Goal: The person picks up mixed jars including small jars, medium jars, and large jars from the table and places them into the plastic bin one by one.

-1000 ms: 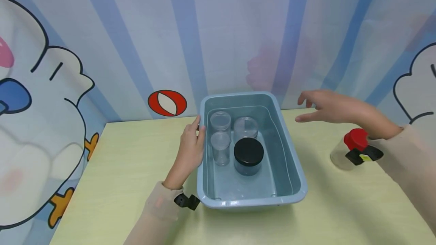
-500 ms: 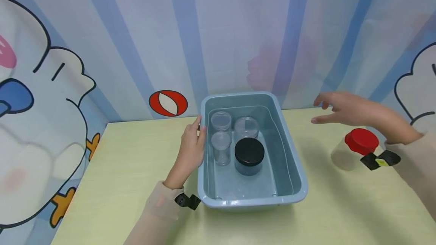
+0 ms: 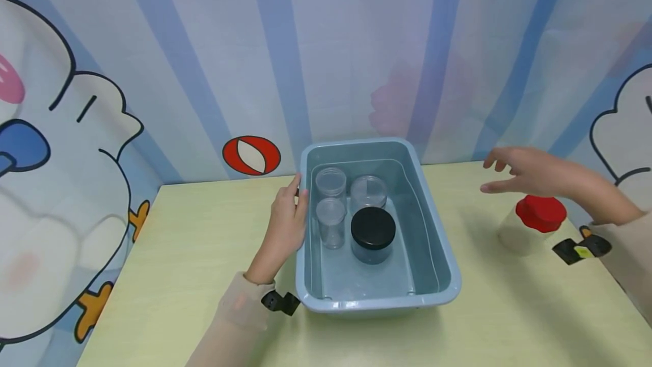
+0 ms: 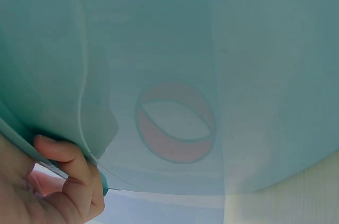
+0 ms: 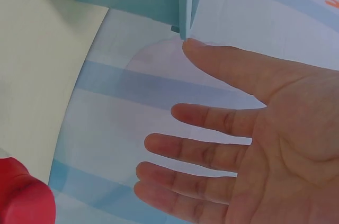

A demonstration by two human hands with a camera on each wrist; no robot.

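My left hand (image 3: pixel 285 222) grips the left rim of a light-blue plastic tub (image 3: pixel 377 303); in the left wrist view its fingers (image 4: pixel 63 152) curl at the rim. Inside the tub stand a jar with a black lid (image 3: pixel 373 227) and three clear ones: a short wide jar (image 3: pixel 368 190), a tall narrow jar (image 3: pixel 331 224) and another clear jar (image 3: pixel 330 179). To the tub's right, my right hand (image 3: pixel 535 171) hovers with fingers extended and nothing held. Just below it in the head view stands a clear jar with a red scalloped lid (image 3: pixel 541 213).
The pale yellow table (image 3: pixel 214 254) ends at a striped blue backdrop (image 3: pixel 336 55) behind the tub. Cartoon figures are printed on the cloth. Each wrist carries a small black camera mount.
My right hand has drawn back to the right, away from the tub, and sunk a little toward the red-lidded jar. The left hand and the tub have stayed put.
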